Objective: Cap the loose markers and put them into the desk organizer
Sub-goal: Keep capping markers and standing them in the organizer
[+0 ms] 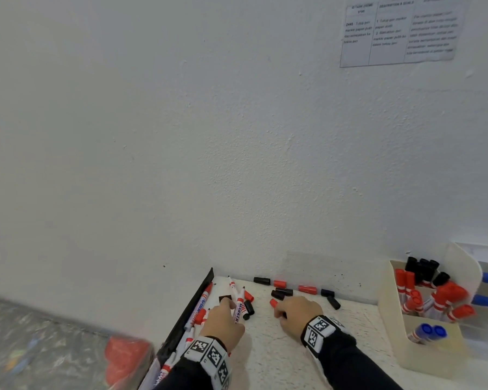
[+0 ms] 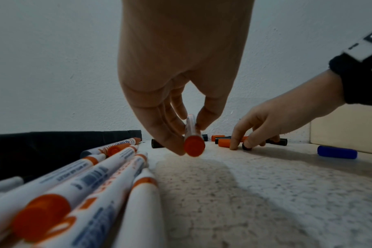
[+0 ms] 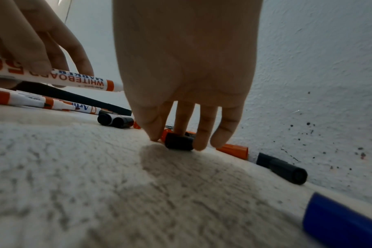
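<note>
My left hand (image 1: 228, 310) pinches a white whiteboard marker (image 2: 191, 130) with a red end, lifted slightly off the table. Its tip is hidden behind the fingers. My right hand (image 3: 177, 141) reaches down onto a black cap (image 3: 178, 142), with thumb and fingers closed around it on the tabletop. A red cap (image 1: 273, 303) lies at its fingertips. Several uncapped red markers (image 2: 108, 169) lie piled at the left. Loose red and black caps (image 1: 307, 289) are scattered along the wall. The cream desk organizer (image 1: 423, 358) at the right holds capped red, black and blue markers.
A black strip (image 1: 186, 311) borders the table's left edge, with floor beyond it. A blurred red object (image 1: 127, 358) sits low at the left. A blue cap (image 2: 337, 151) lies near the organizer. The white wall runs close behind the caps.
</note>
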Tool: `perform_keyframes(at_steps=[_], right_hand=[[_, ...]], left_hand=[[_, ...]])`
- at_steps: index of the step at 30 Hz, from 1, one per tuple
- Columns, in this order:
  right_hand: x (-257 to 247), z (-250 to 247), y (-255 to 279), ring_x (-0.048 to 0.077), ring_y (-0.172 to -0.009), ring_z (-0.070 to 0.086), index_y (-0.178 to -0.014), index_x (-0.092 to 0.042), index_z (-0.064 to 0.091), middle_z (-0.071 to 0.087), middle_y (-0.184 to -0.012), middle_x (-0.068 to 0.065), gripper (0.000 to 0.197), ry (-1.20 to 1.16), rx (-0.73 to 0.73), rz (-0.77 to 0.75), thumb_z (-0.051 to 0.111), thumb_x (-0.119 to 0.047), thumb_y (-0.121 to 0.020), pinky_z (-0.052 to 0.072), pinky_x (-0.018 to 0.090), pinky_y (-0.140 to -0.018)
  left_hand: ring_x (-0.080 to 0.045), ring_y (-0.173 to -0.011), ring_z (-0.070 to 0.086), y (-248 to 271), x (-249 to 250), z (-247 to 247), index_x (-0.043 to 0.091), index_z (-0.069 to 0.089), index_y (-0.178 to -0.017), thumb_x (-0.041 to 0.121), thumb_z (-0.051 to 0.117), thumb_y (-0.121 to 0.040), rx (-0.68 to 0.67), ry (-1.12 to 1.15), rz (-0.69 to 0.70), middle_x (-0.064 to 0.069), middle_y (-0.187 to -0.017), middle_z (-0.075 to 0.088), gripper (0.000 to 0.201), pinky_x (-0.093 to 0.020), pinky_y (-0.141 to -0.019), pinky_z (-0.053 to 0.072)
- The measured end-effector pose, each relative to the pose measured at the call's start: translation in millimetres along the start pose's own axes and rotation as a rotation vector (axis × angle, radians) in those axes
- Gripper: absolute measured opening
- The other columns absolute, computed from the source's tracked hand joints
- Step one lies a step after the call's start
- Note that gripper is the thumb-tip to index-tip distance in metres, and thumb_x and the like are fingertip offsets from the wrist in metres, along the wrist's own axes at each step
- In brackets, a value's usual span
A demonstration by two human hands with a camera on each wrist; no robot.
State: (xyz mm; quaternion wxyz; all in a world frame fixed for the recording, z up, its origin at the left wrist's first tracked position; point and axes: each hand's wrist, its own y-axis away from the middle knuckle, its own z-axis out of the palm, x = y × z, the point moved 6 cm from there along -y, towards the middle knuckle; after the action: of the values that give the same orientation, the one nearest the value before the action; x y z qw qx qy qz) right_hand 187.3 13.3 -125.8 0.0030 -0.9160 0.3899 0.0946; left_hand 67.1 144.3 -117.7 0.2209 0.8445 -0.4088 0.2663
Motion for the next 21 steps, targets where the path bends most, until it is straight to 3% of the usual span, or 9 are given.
perform_keyframes(at_steps=[2,6,10,13,15,19,21], right_hand=[[0,3,1,0.018,-0.111,0.053,-0.112,-0.032,0.06,0.056,-0.124,-0.005,0.028,0.005,0.007,-0.006,0.041,-0.025,-0.093,0.045,0.032,-0.093],[1,-4,1,0.016,-0.107,0.053,-0.114,-0.025,0.055,0.051,-0.122,-0.005,0.026,-0.076,0.086,-0.015,0.045,-0.021,-0.091,0.046,0.028,-0.087],[7,-26,2,0.013,-0.078,0.048,-0.097,-0.022,0.042,0.046,-0.095,-0.007,0.009,-0.147,0.217,0.026,0.048,-0.026,-0.09,0.036,0.02,-0.057],[17,-40,7,0.008,-0.059,0.043,-0.094,-0.022,0.032,0.047,-0.075,-0.008,0.014,-0.195,0.303,0.063,0.04,-0.034,-0.096,0.035,0.021,-0.052],[24,-48,14,0.007,-0.052,0.041,-0.099,-0.021,0.033,0.051,-0.071,-0.006,0.013,-0.238,0.357,0.087,0.033,-0.034,-0.098,0.034,0.02,-0.048],[43,-57,32,0.008,-0.06,0.048,-0.11,-0.02,0.039,0.056,-0.08,-0.002,0.014,-0.325,0.389,0.11,0.035,-0.029,-0.099,0.039,0.017,-0.051],[56,-57,41,0.01,-0.076,0.054,-0.109,-0.02,0.045,0.057,-0.092,-0.001,0.014,-0.358,0.38,0.132,0.038,-0.026,-0.098,0.049,0.023,-0.067]], left_hand=[[-0.007,-0.07,0.053,1,2,2,0.021,0.041,-0.125,0.013,0.055,-0.086,-0.009,-0.005,-0.002,0.0,-0.109,0.055,0.043,-0.016,-0.061,0.051],[-0.009,-0.078,0.054,3,3,2,0.021,0.042,-0.124,0.014,0.053,-0.087,-0.008,-0.024,-0.001,0.003,-0.101,0.05,0.039,-0.02,-0.075,0.054],[-0.011,-0.089,0.058,4,3,2,0.022,0.042,-0.125,0.016,0.051,-0.088,0.007,-0.047,0.001,0.001,-0.113,0.052,0.038,-0.02,-0.08,0.054],[-0.01,-0.096,0.056,5,3,4,0.022,0.042,-0.124,0.017,0.052,-0.089,0.004,-0.058,-0.001,0.001,-0.119,0.053,0.037,-0.021,-0.087,0.052],[-0.01,-0.098,0.053,7,6,9,0.022,0.043,-0.124,0.018,0.05,-0.09,-0.006,-0.056,0.013,0.0,-0.123,0.052,0.035,-0.02,-0.091,0.047],[-0.013,-0.105,0.051,12,17,26,0.016,0.044,-0.129,0.021,0.039,-0.097,-0.036,-0.041,0.054,-0.004,-0.124,0.05,0.033,-0.021,-0.092,0.04],[-0.012,-0.098,0.05,16,28,38,0.014,0.046,-0.127,0.026,0.038,-0.098,-0.092,-0.021,0.092,-0.004,-0.121,0.053,0.032,-0.02,-0.088,0.039]])
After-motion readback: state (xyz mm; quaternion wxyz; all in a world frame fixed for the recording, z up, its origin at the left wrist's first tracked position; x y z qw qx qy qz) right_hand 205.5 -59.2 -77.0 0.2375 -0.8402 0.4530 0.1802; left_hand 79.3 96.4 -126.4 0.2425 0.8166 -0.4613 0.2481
